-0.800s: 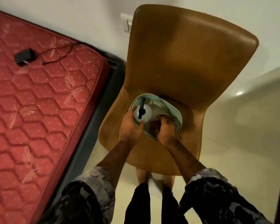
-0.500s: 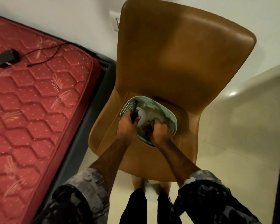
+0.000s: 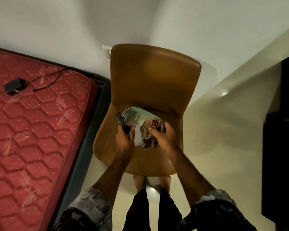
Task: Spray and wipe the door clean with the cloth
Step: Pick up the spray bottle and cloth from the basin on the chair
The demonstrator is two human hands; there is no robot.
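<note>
A red quilted mattress fills the left side, with a small black adapter and its thin cable lying on it well apart from the work; a dark door or door frame stands at the right edge, which I judge to be the surface to be cleaned, though too little of it shows to be sure. Between them a tan moulded plastic chair serves as a stand, and a pale green slotted plastic basket sits on its seat, likely to keep the cleaning things at reach. The right hand is curled round a crumpled brownish cloth with dark red patches, bunched into a wad at the basket's near right rim. The left hand is wrapped round a white spray bottle, its black trigger nozzle sticking out past the knuckles over the basket's left rim, a hold that seems ready for squeezing. Both things are apparently being taken up for the job; nothing blocks either hand, and the chair and the person's own bare feet under its front edge are the only things to clear when turning towards the door
</note>
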